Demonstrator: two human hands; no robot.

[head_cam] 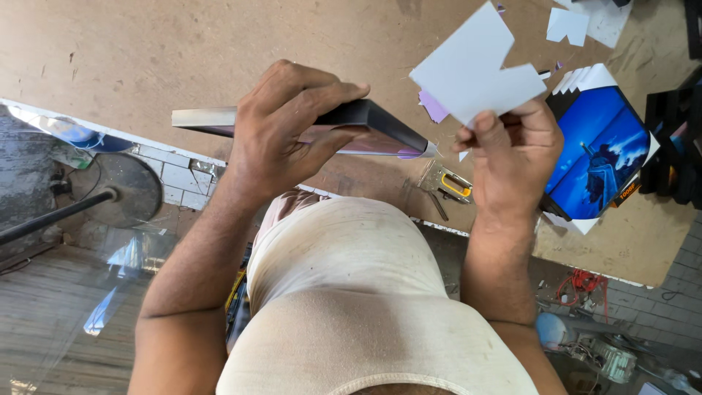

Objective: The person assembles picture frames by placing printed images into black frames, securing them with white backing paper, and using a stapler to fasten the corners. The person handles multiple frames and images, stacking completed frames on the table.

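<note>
View from above of a person at a brown board table (146,51). The left hand (281,128) is closed around a long dark frame moulding (380,121), fingers wrapped over its top edge, holding it level just above the table near the front edge. The right hand (512,150) pinches a white notched card piece (475,69) between thumb and fingers, raised beside the pointed end of the moulding. A yellow-and-metal staple gun (450,184) lies on the table between the two hands. A framed blue picture (603,157) rests to the right, and white paper scraps (578,23) lie near the far edge.
</note>
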